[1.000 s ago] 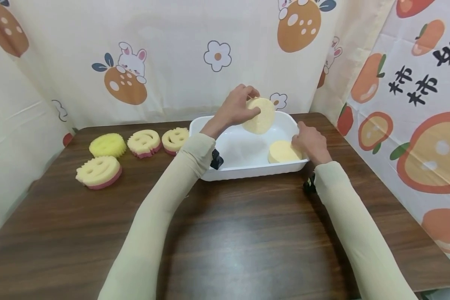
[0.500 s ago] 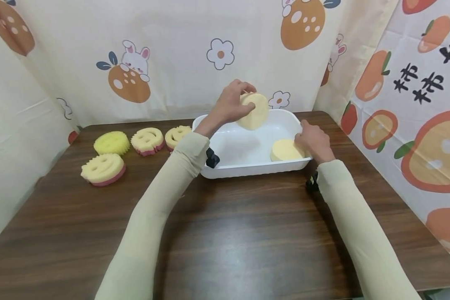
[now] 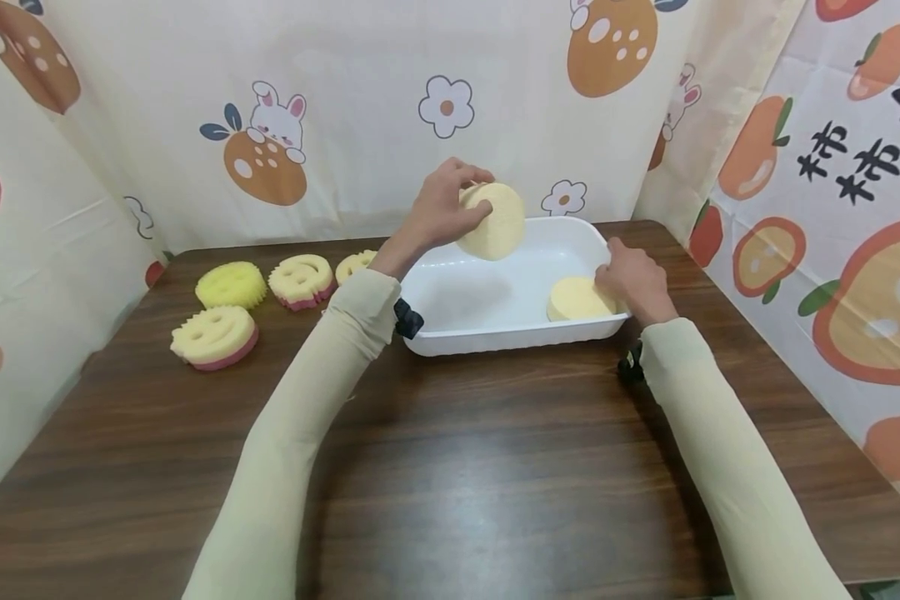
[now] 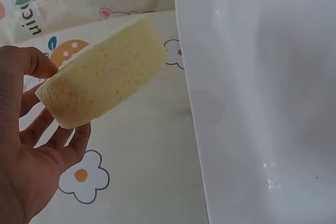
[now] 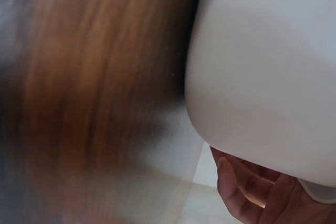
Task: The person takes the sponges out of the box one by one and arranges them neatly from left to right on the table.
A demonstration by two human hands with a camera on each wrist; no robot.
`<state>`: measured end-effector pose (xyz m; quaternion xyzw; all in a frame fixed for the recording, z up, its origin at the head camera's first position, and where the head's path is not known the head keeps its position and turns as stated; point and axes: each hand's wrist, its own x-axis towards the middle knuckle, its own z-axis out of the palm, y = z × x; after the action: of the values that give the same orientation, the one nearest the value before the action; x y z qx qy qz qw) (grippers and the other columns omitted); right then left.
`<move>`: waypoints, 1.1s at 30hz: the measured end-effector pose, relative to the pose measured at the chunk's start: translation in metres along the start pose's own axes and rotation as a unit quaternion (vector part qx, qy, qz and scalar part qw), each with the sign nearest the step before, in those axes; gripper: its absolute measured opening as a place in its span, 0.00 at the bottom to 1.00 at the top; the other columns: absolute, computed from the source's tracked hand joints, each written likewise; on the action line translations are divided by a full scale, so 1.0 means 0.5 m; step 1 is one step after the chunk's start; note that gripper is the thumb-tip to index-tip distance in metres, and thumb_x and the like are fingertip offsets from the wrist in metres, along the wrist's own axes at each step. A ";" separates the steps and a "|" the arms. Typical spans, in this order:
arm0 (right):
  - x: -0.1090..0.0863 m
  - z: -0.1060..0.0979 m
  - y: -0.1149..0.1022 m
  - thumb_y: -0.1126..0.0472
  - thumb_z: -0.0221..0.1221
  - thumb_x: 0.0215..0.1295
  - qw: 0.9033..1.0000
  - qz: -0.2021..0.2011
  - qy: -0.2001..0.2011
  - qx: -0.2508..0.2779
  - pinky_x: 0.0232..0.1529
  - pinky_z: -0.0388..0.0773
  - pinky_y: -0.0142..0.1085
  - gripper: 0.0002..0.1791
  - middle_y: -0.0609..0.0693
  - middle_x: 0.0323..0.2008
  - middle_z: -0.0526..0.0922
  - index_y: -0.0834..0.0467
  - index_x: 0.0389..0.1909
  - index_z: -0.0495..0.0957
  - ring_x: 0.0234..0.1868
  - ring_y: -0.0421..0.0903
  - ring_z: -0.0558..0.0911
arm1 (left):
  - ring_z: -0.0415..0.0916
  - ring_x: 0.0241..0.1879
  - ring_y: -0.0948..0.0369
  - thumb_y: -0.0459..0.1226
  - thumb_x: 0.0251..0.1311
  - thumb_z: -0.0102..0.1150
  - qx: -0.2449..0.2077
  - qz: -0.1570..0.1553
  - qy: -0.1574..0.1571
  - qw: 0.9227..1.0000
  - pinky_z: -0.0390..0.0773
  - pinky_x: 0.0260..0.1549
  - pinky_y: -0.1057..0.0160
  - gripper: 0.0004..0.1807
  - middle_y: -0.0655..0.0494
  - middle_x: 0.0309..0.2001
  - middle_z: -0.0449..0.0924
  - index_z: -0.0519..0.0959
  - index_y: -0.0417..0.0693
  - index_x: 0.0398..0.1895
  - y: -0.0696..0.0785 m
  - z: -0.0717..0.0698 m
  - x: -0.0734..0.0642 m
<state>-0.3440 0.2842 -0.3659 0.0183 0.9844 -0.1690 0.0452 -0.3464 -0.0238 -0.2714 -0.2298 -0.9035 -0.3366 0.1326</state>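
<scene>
In the head view my left hand [image 3: 442, 207] holds a round pale yellow sponge [image 3: 501, 223] tilted on edge over the back of a white plastic tray [image 3: 510, 338]. The left wrist view shows the thumb on one face of this sponge [image 4: 105, 77] and the fingertips on the other. My right hand [image 3: 636, 283] grips the tray's right rim; in the right wrist view its curled fingers [image 5: 224, 174] lie against the outside of the tray wall [image 5: 252, 124]. A second round pale yellow sponge [image 3: 574, 298] lies flat in the tray's right front corner, right beside that hand.
On the table [image 3: 450, 467] left of the tray lie a bright yellow scalloped sponge [image 3: 230, 286] and smiley-face sponges, two with pink undersides [image 3: 300, 280] [image 3: 214, 335], another [image 3: 353, 264] partly behind my left forearm. Patterned curtains [image 3: 375, 167] stand close behind the table and along its sides.
My left hand has moved left across the tray with the sponge still held. My right hand has stayed at the right rim. The head view has shifted slightly.
</scene>
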 end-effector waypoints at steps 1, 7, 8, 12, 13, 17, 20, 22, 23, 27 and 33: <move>0.000 -0.001 0.000 0.53 0.42 0.71 1.000 0.001 0.000 0.000 0.56 0.69 0.67 0.34 0.74 0.61 0.71 0.63 0.74 0.53 0.55 0.69 0.75 | 0.73 0.56 0.53 0.40 0.60 0.60 0.001 0.001 0.003 1.000 0.75 0.54 0.59 0.20 0.48 0.54 0.76 0.81 0.47 0.56 -0.002 -0.001 -0.002; 0.001 0.007 -0.002 0.53 0.43 0.71 1.000 0.007 -0.012 0.008 0.59 0.67 0.68 0.34 0.73 0.64 0.69 0.62 0.75 0.51 0.56 0.68 0.74 | 0.74 0.56 0.53 0.39 0.61 0.58 0.004 -0.003 0.013 1.000 0.75 0.57 0.58 0.19 0.48 0.53 0.77 0.82 0.47 0.56 -0.013 -0.015 -0.023; 0.001 0.008 -0.001 0.54 0.43 0.71 1.000 0.008 -0.012 0.008 0.59 0.67 0.68 0.34 0.73 0.64 0.69 0.62 0.75 0.51 0.55 0.68 0.74 | 0.74 0.57 0.53 0.39 0.61 0.58 0.003 -0.005 0.015 1.000 0.75 0.57 0.59 0.19 0.48 0.53 0.77 0.82 0.47 0.56 -0.015 -0.019 -0.026; 0.000 0.008 -0.003 0.54 0.43 0.71 1.000 0.009 -0.006 0.006 0.58 0.68 0.68 0.35 0.73 0.63 0.69 0.62 0.75 0.51 0.55 0.68 0.74 | 0.74 0.57 0.53 0.38 0.62 0.58 -0.006 -0.010 0.031 0.999 0.76 0.58 0.59 0.18 0.48 0.53 0.77 0.82 0.47 0.55 -0.028 -0.037 -0.033; 0.001 0.007 -0.004 0.54 0.43 0.71 1.000 0.010 -0.005 0.005 0.58 0.68 0.68 0.35 0.73 0.63 0.69 0.62 0.75 0.51 0.54 0.68 0.74 | 0.75 0.57 0.53 0.38 0.62 0.58 -0.009 -0.009 0.035 0.999 0.76 0.57 0.59 0.18 0.48 0.53 0.77 0.82 0.47 0.55 -0.032 -0.041 -0.034; 0.002 0.004 -0.005 0.53 0.43 0.71 1.000 0.011 -0.002 0.001 0.57 0.67 0.68 0.35 0.73 0.63 0.70 0.61 0.75 0.51 0.54 0.68 0.74 | 0.76 0.57 0.54 0.38 0.63 0.58 -0.019 -0.011 0.047 0.999 0.77 0.57 0.60 0.18 0.49 0.55 0.78 0.82 0.47 0.56 -0.048 -0.059 -0.038; 0.002 0.001 -0.007 0.53 0.42 0.71 1.000 0.011 -0.003 -0.001 0.58 0.67 0.68 0.35 0.73 0.64 0.69 0.61 0.76 0.50 0.56 0.69 0.74 | 0.76 0.57 0.54 0.39 0.64 0.56 -0.027 -0.018 0.053 0.998 0.79 0.55 0.60 0.18 0.50 0.56 0.78 0.82 0.47 0.56 -0.057 -0.070 -0.043; 0.002 0.000 -0.007 0.53 0.42 0.71 1.000 0.014 -0.007 0.003 0.59 0.66 0.68 0.36 0.73 0.65 0.68 0.61 0.76 0.49 0.57 0.69 0.73 | 0.76 0.58 0.54 0.39 0.64 0.56 -0.030 -0.025 0.054 0.998 0.80 0.53 0.61 0.18 0.50 0.57 0.78 0.81 0.47 0.56 -0.062 -0.076 -0.045; 0.002 -0.001 -0.007 0.53 0.42 0.71 1.000 0.014 -0.007 0.003 0.59 0.66 0.68 0.36 0.73 0.65 0.68 0.61 0.76 0.49 0.57 0.69 0.73 | 0.76 0.58 0.54 0.39 0.64 0.55 -0.030 -0.029 0.054 0.998 0.80 0.53 0.61 0.18 0.51 0.57 0.78 0.81 0.47 0.56 -0.064 -0.079 -0.047; 0.002 -0.002 -0.005 0.53 0.43 0.71 1.000 0.018 -0.011 0.007 0.60 0.65 0.69 0.36 0.73 0.66 0.67 0.62 0.76 0.48 0.57 0.69 0.72 | 0.76 0.59 0.55 0.40 0.65 0.54 -0.030 -0.037 0.049 0.998 0.81 0.53 0.62 0.19 0.50 0.58 0.77 0.80 0.48 0.57 -0.069 -0.088 -0.052; 0.000 0.001 -0.004 0.53 0.43 0.71 1.000 0.017 -0.016 0.010 0.60 0.65 0.69 0.36 0.73 0.66 0.67 0.62 0.76 0.49 0.56 0.67 0.71 | 0.75 0.60 0.52 0.36 0.65 0.51 -0.048 -0.017 0.047 0.998 0.77 0.59 0.58 0.20 0.47 0.59 0.77 0.79 0.43 0.58 -0.080 -0.101 -0.066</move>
<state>-0.3442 0.2821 -0.3655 0.0327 0.9814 -0.1783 0.0631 -0.3339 -0.0951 -0.2689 -0.2046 -0.8828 -0.3922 0.1582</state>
